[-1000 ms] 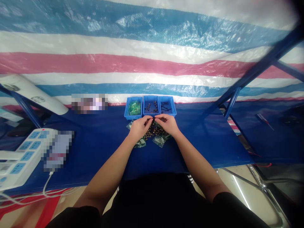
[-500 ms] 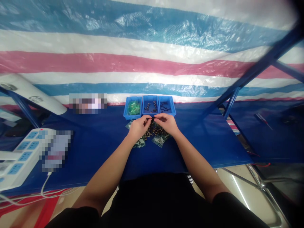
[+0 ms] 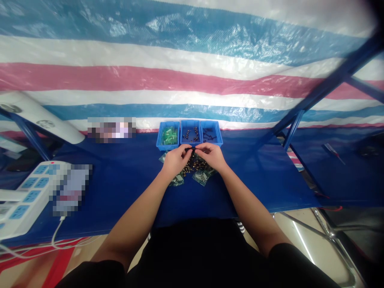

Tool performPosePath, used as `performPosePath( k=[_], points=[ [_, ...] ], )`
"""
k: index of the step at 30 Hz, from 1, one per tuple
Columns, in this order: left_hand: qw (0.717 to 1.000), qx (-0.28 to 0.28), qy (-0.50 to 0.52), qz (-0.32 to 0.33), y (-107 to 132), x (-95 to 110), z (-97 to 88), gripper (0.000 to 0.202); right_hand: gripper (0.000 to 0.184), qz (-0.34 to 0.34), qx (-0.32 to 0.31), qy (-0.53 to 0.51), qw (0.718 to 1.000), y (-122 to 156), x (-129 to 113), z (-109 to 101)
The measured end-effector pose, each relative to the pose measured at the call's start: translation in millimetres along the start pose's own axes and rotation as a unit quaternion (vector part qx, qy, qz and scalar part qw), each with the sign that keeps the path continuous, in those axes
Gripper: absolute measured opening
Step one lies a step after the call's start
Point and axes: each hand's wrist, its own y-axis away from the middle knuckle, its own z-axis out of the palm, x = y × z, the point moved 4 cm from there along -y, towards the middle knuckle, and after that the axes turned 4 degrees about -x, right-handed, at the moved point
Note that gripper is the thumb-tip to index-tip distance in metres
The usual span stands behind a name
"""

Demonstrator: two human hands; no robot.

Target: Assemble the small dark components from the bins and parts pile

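My left hand point(image 3: 175, 161) and my right hand point(image 3: 211, 155) meet over the blue table point(image 3: 126, 180), fingertips pinched together on one small dark part point(image 3: 192, 149). Below them lies a heap of small brass and dark parts point(image 3: 192, 165) with clear plastic bags point(image 3: 201, 177) around it. Just beyond my fingers stand three small blue trays: the left tray point(image 3: 168, 136) holds green pieces, the middle tray point(image 3: 191, 134) brass and dark parts, the right tray point(image 3: 211, 134) dark parts.
A white power strip point(image 3: 27, 196) with a cable lies at the left edge, a white device point(image 3: 42, 120) behind it. A striped tarp point(image 3: 192, 72) closes the back. A blue frame post point(image 3: 292, 128) stands at the right, with another blue table point(image 3: 345, 168) beyond.
My hands have barely moved; both stay pinched together over the heap. The view has shifted slightly.
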Motion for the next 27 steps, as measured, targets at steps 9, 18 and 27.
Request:
performPosePath(
  k=[9, 18, 27],
  points=[
    [1.0, -0.007, 0.016, 0.001, 0.6, 2.2, -0.2, 0.025, 0.026, 0.002, -0.001, 0.012, 1.0, -0.3, -0.6, -1.1],
    [1.0, -0.005, 0.014, 0.01, 0.4, -1.5, 3.7, 0.022, 0.029, 0.008, -0.006, -0.003, 1.0, 0.7, -1.1, 1.9],
    [1.0, -0.003, 0.018, 0.008, 0.6, 0.2, 1.8, 0.026, 0.024, -0.002, 0.001, 0.032, 0.999, 1.5, -6.4, 0.2]
  ],
)
